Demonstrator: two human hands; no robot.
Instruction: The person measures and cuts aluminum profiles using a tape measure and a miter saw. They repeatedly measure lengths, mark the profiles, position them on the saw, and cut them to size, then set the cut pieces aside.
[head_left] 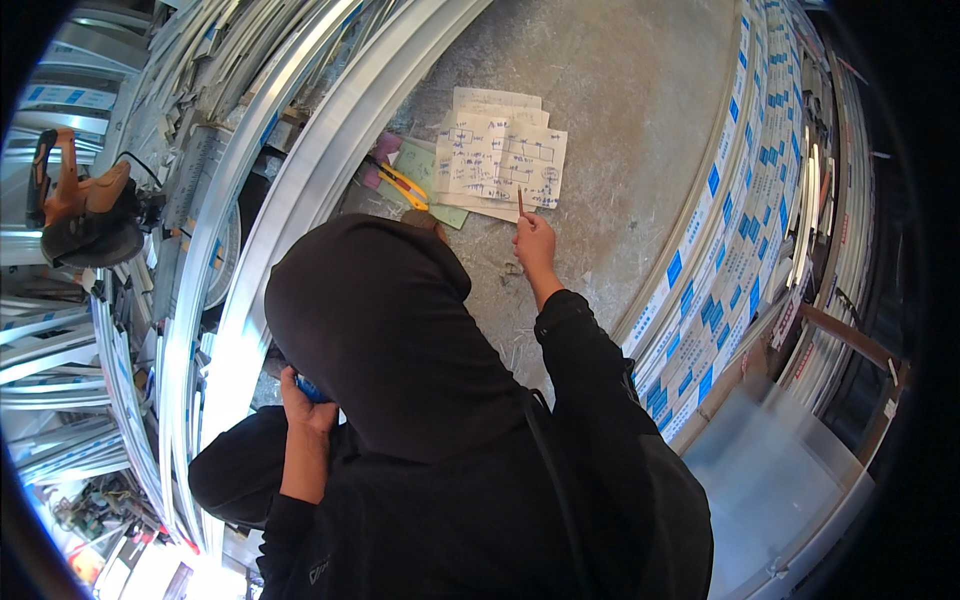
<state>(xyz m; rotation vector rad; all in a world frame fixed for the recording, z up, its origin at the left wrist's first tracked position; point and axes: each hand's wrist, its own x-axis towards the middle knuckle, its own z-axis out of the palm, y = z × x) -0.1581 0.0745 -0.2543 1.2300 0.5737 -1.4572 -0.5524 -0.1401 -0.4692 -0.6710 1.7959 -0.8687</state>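
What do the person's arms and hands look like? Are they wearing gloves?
No gloves: both hands are bare. The right hand comes out of a long black sleeve ending at the wrist. The left hand has a black sleeve pushed further up the forearm. The top is a black hood.

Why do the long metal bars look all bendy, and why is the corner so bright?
Head view: the fisheye lens curves the straight metal bars toward the rim; black surrounds the round picture; bright glare washes out the lower left corner; the papers and the right hand with its pencil are sharp and evenly lit.
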